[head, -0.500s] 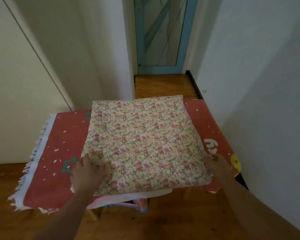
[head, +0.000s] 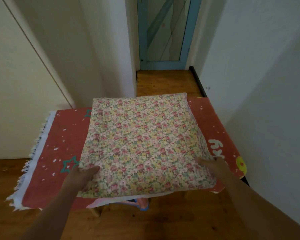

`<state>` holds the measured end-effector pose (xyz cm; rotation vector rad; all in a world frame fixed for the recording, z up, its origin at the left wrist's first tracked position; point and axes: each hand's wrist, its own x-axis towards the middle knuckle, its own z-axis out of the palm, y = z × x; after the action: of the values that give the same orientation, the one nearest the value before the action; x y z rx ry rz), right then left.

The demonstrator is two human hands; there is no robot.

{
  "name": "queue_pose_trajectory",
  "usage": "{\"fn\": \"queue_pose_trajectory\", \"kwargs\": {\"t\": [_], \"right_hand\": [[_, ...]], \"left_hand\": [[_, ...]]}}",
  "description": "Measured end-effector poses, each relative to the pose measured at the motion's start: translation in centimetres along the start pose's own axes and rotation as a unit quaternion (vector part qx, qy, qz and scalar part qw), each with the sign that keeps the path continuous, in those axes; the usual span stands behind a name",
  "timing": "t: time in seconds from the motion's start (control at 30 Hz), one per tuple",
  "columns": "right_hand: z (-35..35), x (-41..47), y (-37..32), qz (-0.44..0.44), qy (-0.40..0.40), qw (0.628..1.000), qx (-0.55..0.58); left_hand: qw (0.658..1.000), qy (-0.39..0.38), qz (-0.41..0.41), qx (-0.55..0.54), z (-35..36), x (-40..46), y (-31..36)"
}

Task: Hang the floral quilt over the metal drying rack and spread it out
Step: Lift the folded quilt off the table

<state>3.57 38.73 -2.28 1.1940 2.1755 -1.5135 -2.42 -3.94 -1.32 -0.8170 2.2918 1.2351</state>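
Observation:
The floral quilt [head: 142, 141] lies folded into a thick square, with small pink and yellow flowers, on a red cloth [head: 59, 144] spread over a raised surface. My left hand [head: 81, 177] grips its near left corner, thumb on top. At the near right edge, my right hand [head: 213, 166] holds the quilt with the fingers curled onto the fabric. No metal drying rack shows; whatever carries the red cloth is hidden.
The red cloth has a white fringed edge [head: 33, 156] on the left and white lettering on the right. White walls [head: 258, 84] close in on both sides. A blue-framed glass door [head: 163, 32] stands ahead. Wooden floor [head: 145, 222] lies below, with a blue-and-pink object [head: 142, 203] under the cloth.
My left hand has closed tighter onto the quilt's near left corner, and the right hand's fingers have come further onto the fabric. The quilt stays in place.

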Motion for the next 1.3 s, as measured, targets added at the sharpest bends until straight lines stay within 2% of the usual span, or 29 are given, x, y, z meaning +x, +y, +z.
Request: {"fn": "queue_pose_trajectory", "kwargs": {"t": [0.17,0.43,0.6,0.8,0.9,1.0,1.13,1.2,1.3], "right_hand": [[-0.3,0.6,-1.1,0.047,-0.045,0.998,0.012],[-1.0,1.2,-3.0,0.062,-0.111,0.992,-0.009],[-1.3,0.9,-4.1,0.058,-0.150,0.986,-0.031],[-1.6,0.8,-5.3,0.085,-0.190,0.978,-0.031],[-1.6,0.9,-6.1,0.063,-0.200,0.976,-0.064],[-1.4,1.2,-6.8,0.044,-0.187,0.976,-0.104],[-0.3,0.5,-8.0,0.028,-0.120,0.982,-0.147],[0.1,0.0,-8.4,0.025,-0.089,0.988,-0.120],[0.4,-0.6,-8.9,-0.002,-0.043,0.996,-0.074]], "left_hand": [[0.999,-0.011,-0.018,-0.048,-0.2,0.5,0.1],[0.985,-0.124,-0.097,-0.075,-1.6,0.7,3.2],[0.984,-0.152,-0.081,-0.045,-1.4,0.6,4.0],[0.979,-0.171,-0.089,-0.058,-1.3,0.5,5.0],[0.983,-0.167,-0.070,-0.040,-1.4,0.5,5.9],[0.977,-0.195,-0.086,-0.016,-1.8,0.1,6.3],[0.982,-0.166,-0.087,-0.007,-1.8,0.3,6.9],[0.988,-0.135,-0.074,-0.023,-1.5,0.0,7.5],[0.997,-0.047,-0.029,-0.058,-1.0,-0.4,8.0]]}}
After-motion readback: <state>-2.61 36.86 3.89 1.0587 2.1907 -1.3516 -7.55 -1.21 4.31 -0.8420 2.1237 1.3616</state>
